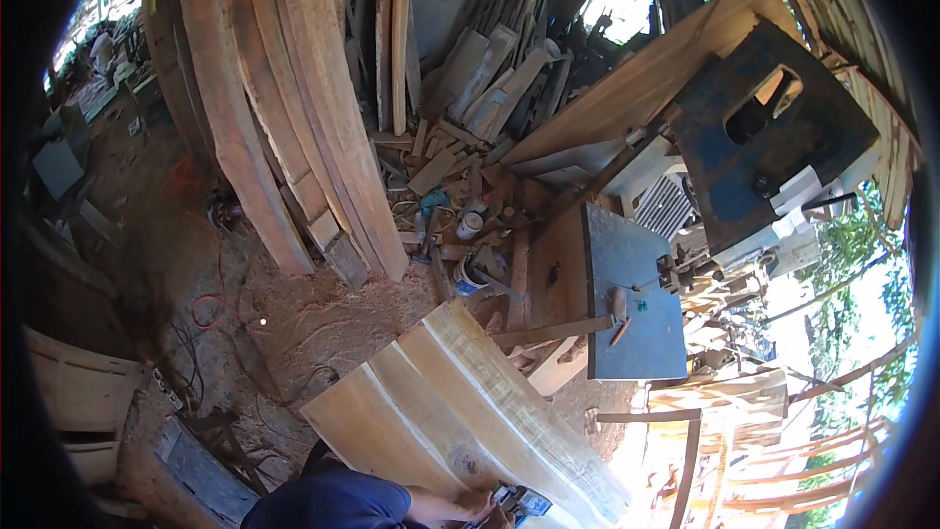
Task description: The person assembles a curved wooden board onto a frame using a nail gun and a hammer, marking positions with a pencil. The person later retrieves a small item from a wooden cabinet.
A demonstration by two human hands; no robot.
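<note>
A wide pale wooden slab [460, 411] lies slanted in front of me, its near end at the bottom edge of the view. My left hand [477, 503], reaching out of a blue sleeve [333, 502], rests on the slab's near end. It grips a small blue and grey power tool [521, 504] that sits on the wood and is partly cut off by the frame edge. My right hand is out of sight.
Long planks [294, 108] lean against the back, with offcuts and cans [470, 225] piled on the sawdust floor. A blue-topped saw table [632, 294] and a tilted machine [774, 137] stand at right. Red and black cables [201, 309] trail at left.
</note>
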